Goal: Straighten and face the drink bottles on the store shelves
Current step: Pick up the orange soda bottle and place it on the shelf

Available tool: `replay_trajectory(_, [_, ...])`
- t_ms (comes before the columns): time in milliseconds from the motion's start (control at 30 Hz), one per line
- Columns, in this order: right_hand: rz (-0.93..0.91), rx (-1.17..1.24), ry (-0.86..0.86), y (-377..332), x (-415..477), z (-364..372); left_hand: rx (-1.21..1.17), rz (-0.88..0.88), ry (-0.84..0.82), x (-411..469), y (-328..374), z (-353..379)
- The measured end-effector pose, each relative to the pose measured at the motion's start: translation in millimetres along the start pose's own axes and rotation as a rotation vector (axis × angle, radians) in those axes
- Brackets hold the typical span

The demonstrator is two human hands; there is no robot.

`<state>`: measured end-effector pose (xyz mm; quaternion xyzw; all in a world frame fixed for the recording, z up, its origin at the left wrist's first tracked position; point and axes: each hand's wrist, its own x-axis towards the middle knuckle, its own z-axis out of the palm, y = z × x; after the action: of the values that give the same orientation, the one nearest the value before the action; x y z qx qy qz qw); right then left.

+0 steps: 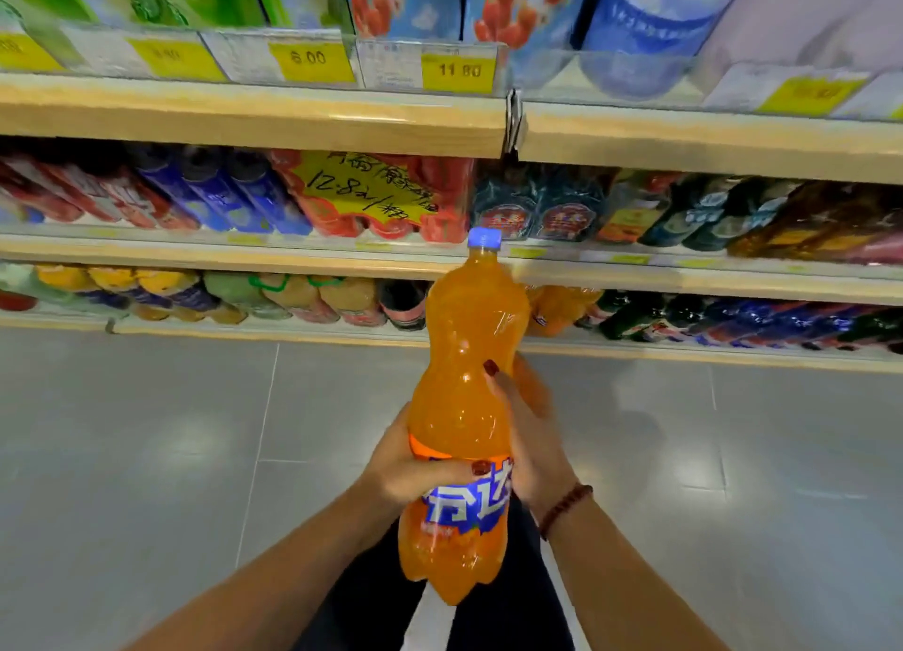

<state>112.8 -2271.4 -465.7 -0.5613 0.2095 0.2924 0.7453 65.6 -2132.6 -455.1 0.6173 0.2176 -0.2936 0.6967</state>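
Both hands are on it: the left hand [405, 469] wraps the near-left side of the orange soda bottle [464, 406], thumb laid across the top of the blue and white label [469, 499], its fingers hidden behind. The right hand [532, 435] clasps the bottle's right side a little higher, thumb pressed up along the orange body, with a beaded bracelet [567, 508] on that wrist. The bottle is held upright in the air, out in front of the shelves and off them, label turned toward the person, its blue cap [483, 239] level with the edge of the middle shelf [244, 254]. Beneath it lie grey floor tiles [146, 430]. Farther off, the lowest shelf [244, 330] carries a row of bottles, with more orange bottles [562, 308] just right of the held one. The middle shelf shows red, blue and dark bottles, and a yellow handwritten sign [361, 186] over red packs. Up top, the upper shelf [244, 108] carries blurred green and blue packs behind yellow price tags [457, 70], one reading 11.80
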Motion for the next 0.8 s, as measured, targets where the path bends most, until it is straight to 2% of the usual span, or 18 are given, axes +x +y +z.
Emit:
replay_trajectory(100, [0.016, -0.062, -0.002, 29, 35, -11, -0.012, -0.002, 0.052, 37, -35, -11])
replay_trajectory(267, [-0.061, -0.097, 0.017, 86, 96, -25, 0.001, 0.028, 0.046, 101, -96, -33])
replay_trajectory(400, [-0.126, -0.075, -0.033, 117, 137, -36, -0.025, 0.030, 0.073, 145, -135, -44])
replay_trajectory(633, [-0.167, -0.105, -0.045, 153, 196, -58, -0.008, 0.005, 0.116, 203, -174, -50])
replay_trajectory(800, [-0.243, -0.054, -0.088, 173, 232, -68, -0.037, 0.124, 0.106, 239, -194, -58])
